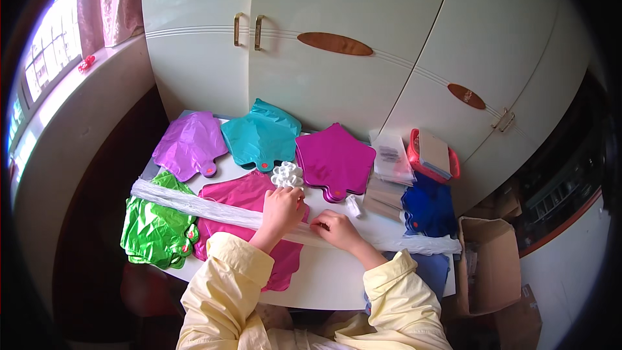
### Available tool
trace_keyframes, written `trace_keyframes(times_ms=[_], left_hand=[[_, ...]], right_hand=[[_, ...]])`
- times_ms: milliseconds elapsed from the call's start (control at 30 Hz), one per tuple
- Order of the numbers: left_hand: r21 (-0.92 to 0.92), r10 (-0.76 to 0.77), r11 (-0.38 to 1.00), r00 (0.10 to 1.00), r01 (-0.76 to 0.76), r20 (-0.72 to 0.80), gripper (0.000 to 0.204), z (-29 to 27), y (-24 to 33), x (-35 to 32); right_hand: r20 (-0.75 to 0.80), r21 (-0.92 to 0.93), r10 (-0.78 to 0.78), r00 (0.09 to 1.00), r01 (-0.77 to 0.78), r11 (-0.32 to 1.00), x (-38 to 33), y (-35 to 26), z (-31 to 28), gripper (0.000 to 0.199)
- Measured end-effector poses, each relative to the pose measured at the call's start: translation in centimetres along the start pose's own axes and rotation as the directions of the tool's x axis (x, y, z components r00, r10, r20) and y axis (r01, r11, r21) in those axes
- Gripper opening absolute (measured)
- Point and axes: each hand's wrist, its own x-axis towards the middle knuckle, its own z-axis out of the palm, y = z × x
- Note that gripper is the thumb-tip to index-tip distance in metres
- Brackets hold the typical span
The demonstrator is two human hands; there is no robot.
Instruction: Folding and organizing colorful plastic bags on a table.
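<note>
At the left edge of the smooth, pale counter [334, 285], the green pile [155, 230] looks like crinkled, mirror-bright metallic film. Along the far edge, the lilac pile [188, 146] and teal pile [259, 133] share that glossy, creased foil look, while the magenta pile [335, 159] lies smoother. The strand bundle [188, 204] running from left edge to right edge is fine, fibrous and silky. Toward the far right corner are slick, clear plastic packets [391, 163] and a red plastic basket [413, 148]. Beyond the right edge, the cardboard box [499, 256] is matt; the sleeves [220, 285] are wrinkled, matt cloth.
</note>
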Motion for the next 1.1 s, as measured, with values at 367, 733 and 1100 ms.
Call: trace_keyframes(times_ms=[367,733,1100], left_hand=[[-0.315,0.233,0.944,0.869,-0.095,0.437,0.011,-1.9,-0.2,0.3],[-0.255,0.264,0.952,0.874,-0.169,0.407,0.01,-0.8,-0.6,-0.2],[-0.264,0.275,0.949,0.86,-0.171,0.43,0.011,-0.7,-0.3,-0.4]], right_hand=[[-0.018,0.104,0.02,1.0,-0.018,0.994,-0.3,1.0,0.1,0.008],[-0.005,0.087,0.005,1.0,-0.004,0.996,-0.3,0.5,-0.1,0.007],[0.013,0.177,0.063,0.998,-0.065,0.982,-0.3,0.4,-0.5,0.009]])
